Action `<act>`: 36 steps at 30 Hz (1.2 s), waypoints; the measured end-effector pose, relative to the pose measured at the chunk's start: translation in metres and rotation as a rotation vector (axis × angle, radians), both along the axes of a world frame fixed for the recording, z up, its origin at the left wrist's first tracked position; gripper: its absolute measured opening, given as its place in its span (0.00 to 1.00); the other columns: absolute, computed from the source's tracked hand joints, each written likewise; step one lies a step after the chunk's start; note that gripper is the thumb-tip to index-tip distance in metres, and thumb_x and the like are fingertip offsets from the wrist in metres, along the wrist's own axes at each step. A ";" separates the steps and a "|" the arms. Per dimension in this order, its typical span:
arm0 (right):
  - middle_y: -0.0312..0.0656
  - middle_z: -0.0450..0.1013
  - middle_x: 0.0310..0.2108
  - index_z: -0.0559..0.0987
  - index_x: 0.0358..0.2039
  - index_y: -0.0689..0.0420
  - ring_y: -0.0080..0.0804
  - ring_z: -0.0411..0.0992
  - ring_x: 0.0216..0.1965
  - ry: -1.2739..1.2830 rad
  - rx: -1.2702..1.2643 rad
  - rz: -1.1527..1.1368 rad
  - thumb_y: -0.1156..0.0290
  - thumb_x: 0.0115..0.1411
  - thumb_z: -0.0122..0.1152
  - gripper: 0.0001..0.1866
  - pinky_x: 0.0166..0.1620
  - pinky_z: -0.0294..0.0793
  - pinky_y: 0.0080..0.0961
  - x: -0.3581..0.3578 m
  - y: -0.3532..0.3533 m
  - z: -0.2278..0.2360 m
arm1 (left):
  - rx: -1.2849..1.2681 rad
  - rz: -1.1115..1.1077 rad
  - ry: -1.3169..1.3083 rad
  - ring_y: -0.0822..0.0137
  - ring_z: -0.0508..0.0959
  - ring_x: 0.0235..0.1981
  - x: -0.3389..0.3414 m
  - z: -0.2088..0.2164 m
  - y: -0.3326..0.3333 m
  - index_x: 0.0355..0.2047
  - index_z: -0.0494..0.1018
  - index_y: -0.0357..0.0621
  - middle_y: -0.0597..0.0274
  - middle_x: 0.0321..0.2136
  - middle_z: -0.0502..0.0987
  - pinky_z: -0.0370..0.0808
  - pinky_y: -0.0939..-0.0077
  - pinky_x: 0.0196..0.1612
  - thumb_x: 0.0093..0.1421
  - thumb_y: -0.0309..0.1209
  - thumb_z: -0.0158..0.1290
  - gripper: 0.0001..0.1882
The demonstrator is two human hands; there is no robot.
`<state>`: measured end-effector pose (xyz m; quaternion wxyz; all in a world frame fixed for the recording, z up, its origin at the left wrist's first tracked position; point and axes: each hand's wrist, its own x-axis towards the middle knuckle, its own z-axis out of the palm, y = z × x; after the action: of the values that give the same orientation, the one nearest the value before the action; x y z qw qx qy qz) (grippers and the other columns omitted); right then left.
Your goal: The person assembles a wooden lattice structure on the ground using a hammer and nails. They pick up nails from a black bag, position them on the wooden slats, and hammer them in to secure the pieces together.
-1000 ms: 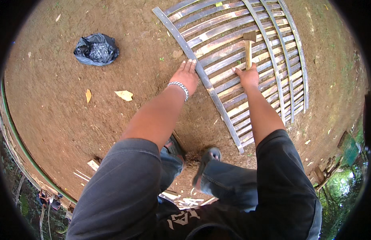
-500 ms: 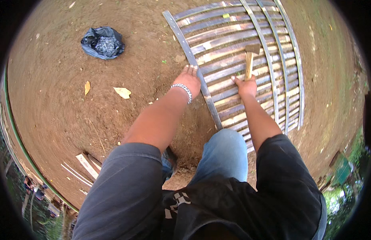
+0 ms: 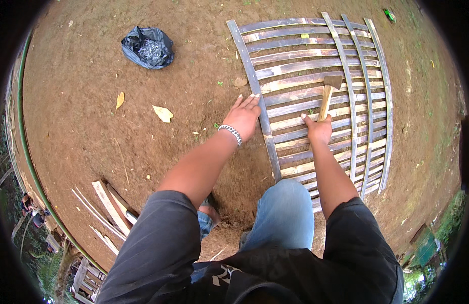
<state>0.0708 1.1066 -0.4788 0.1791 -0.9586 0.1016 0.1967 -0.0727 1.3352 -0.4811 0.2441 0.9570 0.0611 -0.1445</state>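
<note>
On the ground lies a panel of split-bamboo slats (image 3: 315, 64), crossed by several long strips. My left hand (image 3: 243, 119), with a chain bracelet at its wrist, stretches its fingers out against the left edge strip (image 3: 251, 72); the fingertips touch it and nothing shows in the hand. A hatchet (image 3: 325, 103) with a pale wooden handle and a dark wedge-shaped metal head is in my right hand (image 3: 320, 133), its fingers closed round the handle. The hatchet head is over the slats, left of a crossing strip (image 3: 347, 71).
A black plastic bag (image 3: 166, 55) holding many thin metallic pieces, seemingly nails, sits open at the upper left. Wood strips (image 3: 109, 205) lie at the lower left. A green hose-like line (image 3: 27, 147) curves along the left side. Dry leaves (image 3: 163, 113) dot the bare soil.
The view has shifted, so the panel and bag appear farther right and more of the panel's far end shows. Both hands stay in place, the right still holding the hatchet, now tilted slightly rightward.
</note>
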 end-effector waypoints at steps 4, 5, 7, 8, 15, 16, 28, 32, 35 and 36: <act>0.61 0.77 0.46 0.70 0.55 0.64 0.59 0.76 0.49 0.004 0.009 0.013 0.52 0.42 0.83 0.46 0.54 0.74 0.45 0.000 -0.004 -0.006 | -0.201 0.374 -0.234 0.51 0.73 0.60 0.005 -0.012 -0.008 0.42 0.74 0.41 0.49 0.53 0.78 0.61 0.55 0.68 0.61 0.23 0.53 0.08; 0.61 0.77 0.46 0.69 0.56 0.64 0.59 0.76 0.50 0.005 0.023 0.015 0.52 0.41 0.83 0.48 0.54 0.73 0.45 0.000 -0.005 -0.006 | -0.218 0.455 -0.301 0.51 0.76 0.57 0.008 -0.013 -0.010 0.40 0.73 0.41 0.51 0.49 0.81 0.65 0.54 0.66 0.61 0.23 0.54 0.07; 0.62 0.77 0.46 0.69 0.56 0.65 0.59 0.76 0.50 -0.003 0.013 0.026 0.52 0.41 0.83 0.48 0.54 0.73 0.45 0.002 -0.005 -0.009 | -0.298 0.607 -0.465 0.51 0.79 0.52 0.017 -0.015 -0.018 0.38 0.72 0.41 0.53 0.45 0.82 0.70 0.54 0.60 0.59 0.21 0.55 0.07; 0.62 0.77 0.46 0.69 0.56 0.65 0.59 0.75 0.50 -0.005 0.007 0.034 0.52 0.41 0.83 0.48 0.54 0.73 0.45 0.002 -0.004 -0.010 | -0.338 0.684 -0.544 0.51 0.80 0.50 0.021 -0.015 -0.023 0.37 0.72 0.41 0.54 0.43 0.83 0.73 0.54 0.57 0.59 0.20 0.56 0.07; 0.62 0.77 0.44 0.70 0.53 0.67 0.60 0.76 0.48 -0.024 0.030 0.060 0.54 0.44 0.82 0.44 0.52 0.74 0.44 -0.001 0.000 0.005 | -0.515 0.768 -0.699 0.48 0.77 0.43 0.044 -0.034 -0.075 0.38 0.71 0.38 0.49 0.39 0.78 0.73 0.57 0.51 0.59 0.19 0.53 0.07; 0.62 0.77 0.44 0.70 0.53 0.67 0.60 0.76 0.47 -0.032 0.034 0.067 0.54 0.44 0.82 0.43 0.52 0.74 0.44 -0.002 -0.002 0.002 | -0.501 0.818 -0.709 0.48 0.77 0.43 0.048 -0.042 -0.079 0.38 0.70 0.38 0.49 0.39 0.78 0.73 0.57 0.50 0.59 0.19 0.52 0.07; 0.60 0.77 0.42 0.71 0.52 0.68 0.58 0.76 0.46 -0.082 0.059 0.112 0.54 0.45 0.82 0.43 0.51 0.73 0.43 -0.001 -0.009 -0.011 | -0.405 1.056 -0.709 0.47 0.75 0.46 0.059 -0.045 -0.095 0.39 0.70 0.39 0.47 0.42 0.76 0.71 0.55 0.51 0.59 0.20 0.51 0.07; 0.60 0.77 0.41 0.71 0.53 0.66 0.58 0.76 0.44 -0.058 0.078 0.100 0.53 0.44 0.82 0.43 0.50 0.73 0.43 -0.003 -0.009 -0.008 | -0.321 1.227 -0.829 0.48 0.74 0.46 0.058 -0.056 -0.103 0.41 0.70 0.37 0.47 0.43 0.72 0.73 0.58 0.49 0.60 0.19 0.50 0.08; 0.59 0.78 0.41 0.71 0.53 0.66 0.56 0.77 0.43 0.017 0.119 0.051 0.54 0.45 0.82 0.43 0.50 0.74 0.42 0.003 -0.023 -0.024 | -0.299 1.408 -0.804 0.54 0.75 0.43 0.065 -0.063 -0.101 0.42 0.71 0.37 0.48 0.43 0.69 0.75 0.65 0.43 0.61 0.19 0.51 0.09; 0.59 0.78 0.42 0.71 0.54 0.66 0.55 0.77 0.43 0.030 0.137 0.042 0.54 0.45 0.82 0.43 0.50 0.73 0.41 0.003 -0.027 -0.027 | -0.290 1.433 -0.801 0.56 0.75 0.41 0.065 -0.065 -0.103 0.42 0.72 0.37 0.49 0.43 0.69 0.75 0.66 0.42 0.61 0.19 0.51 0.08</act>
<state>0.0735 1.0792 -0.5063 0.2386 -0.9430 0.0702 0.2213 -0.0080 1.2320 -0.5456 0.4012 0.6243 0.5446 0.3907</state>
